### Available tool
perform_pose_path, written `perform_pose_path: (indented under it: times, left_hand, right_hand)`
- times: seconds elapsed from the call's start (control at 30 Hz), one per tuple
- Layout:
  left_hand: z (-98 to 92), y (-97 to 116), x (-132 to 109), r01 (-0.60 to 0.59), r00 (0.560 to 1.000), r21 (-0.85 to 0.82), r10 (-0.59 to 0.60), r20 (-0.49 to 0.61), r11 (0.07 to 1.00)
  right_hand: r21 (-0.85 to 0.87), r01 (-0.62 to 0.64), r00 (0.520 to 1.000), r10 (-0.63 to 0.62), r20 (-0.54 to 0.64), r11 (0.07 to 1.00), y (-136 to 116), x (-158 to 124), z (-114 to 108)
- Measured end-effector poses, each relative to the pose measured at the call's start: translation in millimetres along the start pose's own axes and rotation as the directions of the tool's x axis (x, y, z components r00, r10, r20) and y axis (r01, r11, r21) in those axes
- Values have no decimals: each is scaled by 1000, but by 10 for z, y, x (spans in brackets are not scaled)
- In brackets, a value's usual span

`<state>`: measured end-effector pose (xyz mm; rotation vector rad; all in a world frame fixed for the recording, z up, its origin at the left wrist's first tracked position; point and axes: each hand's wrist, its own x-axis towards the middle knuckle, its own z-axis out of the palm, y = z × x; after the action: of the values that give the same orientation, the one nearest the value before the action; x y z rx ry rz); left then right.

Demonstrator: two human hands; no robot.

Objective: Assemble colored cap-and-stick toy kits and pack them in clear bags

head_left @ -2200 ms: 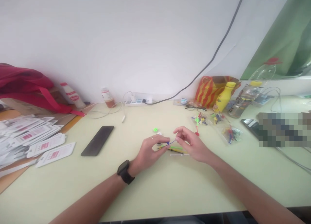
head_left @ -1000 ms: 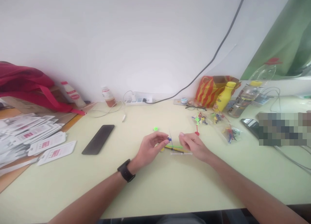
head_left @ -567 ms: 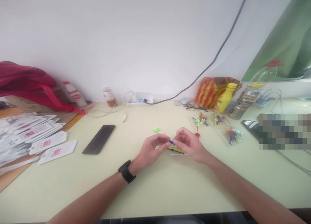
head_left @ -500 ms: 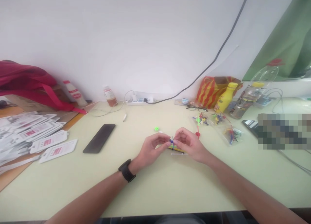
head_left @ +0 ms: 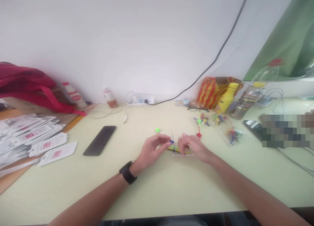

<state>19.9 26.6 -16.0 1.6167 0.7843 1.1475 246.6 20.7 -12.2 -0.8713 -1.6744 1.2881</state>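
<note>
My left hand [head_left: 155, 149], with a black watch on the wrist, pinches a small blue plastic piece [head_left: 172, 142] between thumb and forefinger. A thin upright stick [head_left: 173, 136] shows at the piece. My right hand [head_left: 193, 147] is just right of it, apart from the piece, with its fingers loosely bent and spread; they are slightly blurred and appear to hold nothing. Below the hands lie a yellow and green item [head_left: 177, 150], partly hidden, and a pale thin rod [head_left: 180, 155]. Behind the left hand rests a small green round piece [head_left: 157, 130].
A red and green rod piece [head_left: 199, 135] and clear bags of small colored parts [head_left: 233, 134] lie to the right. Bottles, including a yellow bottle [head_left: 227, 98], stand behind. On the left are a black phone [head_left: 100, 141] and many white badges [head_left: 57, 153].
My right hand has let go of the blue piece and drawn slightly right, its fingers opening. My left hand stays in place, still pinching the piece.
</note>
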Motion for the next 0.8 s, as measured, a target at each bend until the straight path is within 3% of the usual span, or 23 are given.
perform_pose_path:
  times: [0.07, 0.2, 0.37, 0.67, 0.8]
  left_hand:
    - [-5, -9, 5, 7, 1000, 1, -7, -20, 1000]
    - [-12, -23, 12, 9, 1000, -9, -9, -20, 1000]
    - [-11, -13, 1, 4, 1000, 26, -5, 18, 1000]
    - [-2, 11, -8, -2, 999, 17, 1, 50, 1000]
    - [1, -1, -9, 11, 999, -6, -11, 43, 1000]
  right_hand:
    - [51, -23, 998, 20, 61, 998, -12, 7, -31]
    - [134, -4, 998, 11, -54, 991, -50, 28, -23]
    - [193, -25, 998, 36, -55, 981, -33, 42, 61]
    - [82, -17, 999, 19, -28, 996, 19, 35, 78]
    - [-27, 42, 995, -44, -86, 999, -23, 4, 79]
